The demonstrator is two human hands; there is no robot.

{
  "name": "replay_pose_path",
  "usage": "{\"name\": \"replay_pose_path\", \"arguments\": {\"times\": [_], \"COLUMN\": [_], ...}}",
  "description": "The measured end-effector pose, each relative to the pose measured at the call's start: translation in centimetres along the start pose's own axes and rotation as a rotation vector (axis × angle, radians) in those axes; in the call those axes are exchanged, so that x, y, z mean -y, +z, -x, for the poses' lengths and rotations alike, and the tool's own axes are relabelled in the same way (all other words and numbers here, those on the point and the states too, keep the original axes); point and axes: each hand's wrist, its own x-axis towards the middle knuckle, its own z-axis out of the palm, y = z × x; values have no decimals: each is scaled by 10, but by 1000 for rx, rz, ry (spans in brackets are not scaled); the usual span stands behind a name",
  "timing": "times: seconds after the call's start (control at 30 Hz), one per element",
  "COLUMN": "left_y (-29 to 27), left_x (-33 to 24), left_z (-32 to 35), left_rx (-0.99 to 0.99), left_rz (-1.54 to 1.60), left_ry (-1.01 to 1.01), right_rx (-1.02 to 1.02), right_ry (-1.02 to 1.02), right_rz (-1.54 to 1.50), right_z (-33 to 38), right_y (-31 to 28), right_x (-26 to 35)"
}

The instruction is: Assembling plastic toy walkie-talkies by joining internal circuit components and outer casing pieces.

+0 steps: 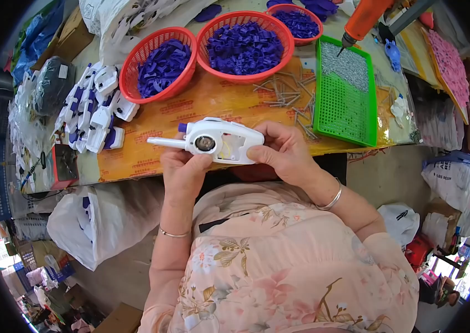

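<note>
A white toy walkie-talkie (225, 145) is held between my two hands, lying sideways above the near edge of the table. Its antenna points left, and a purple button sticks up near that end. A round speaker and an open cavity with thin yellow wire face me. My left hand (182, 171) grips the speaker end, thumb on the lower edge. At the other end, my right hand (285, 152) has its thumb pressed on the casing and fingers behind it. Left of my hands, a pile of white and purple walkie-talkies (91, 111) rests on the table.
Red baskets (190, 69) of purple plastic parts stand at the back. A green tray (373, 105) of small screws lies right, beside loose metal pins (288, 91). An orange electric screwdriver (365, 19) hangs over the tray. A red-and-black box (65, 165) sits at the left edge.
</note>
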Motion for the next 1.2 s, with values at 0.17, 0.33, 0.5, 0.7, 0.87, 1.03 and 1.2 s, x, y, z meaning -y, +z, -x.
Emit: {"name": "replay_pose_path", "arguments": {"times": [0.17,0.33,0.5,0.7,0.87,1.03,1.2], "left_y": [0,8,8,38,49,50,57], "left_x": [-12,-17,-18,-37,-38,-24,-8], "left_z": [7,10,5,5,2,7,28], "left_rx": [84,102,86,347,370,299,340], "left_rz": [35,21,-62,-418,-591,-312,-365], "left_ry": [137,133,140,59,29,84,-230], "right_rx": [31,23,58,35,167,-156,-281], "right_ry": [-144,-297,-97,-473,-451,-314,-309], "right_rz": [73,154,109,634,745,-81,-112], "right_z": [9,12,13,10,7,5,5], "right_y": [13,15,4,-2,-14,-17,-15], "right_x": [8,2,8,43,43,17,1]}}
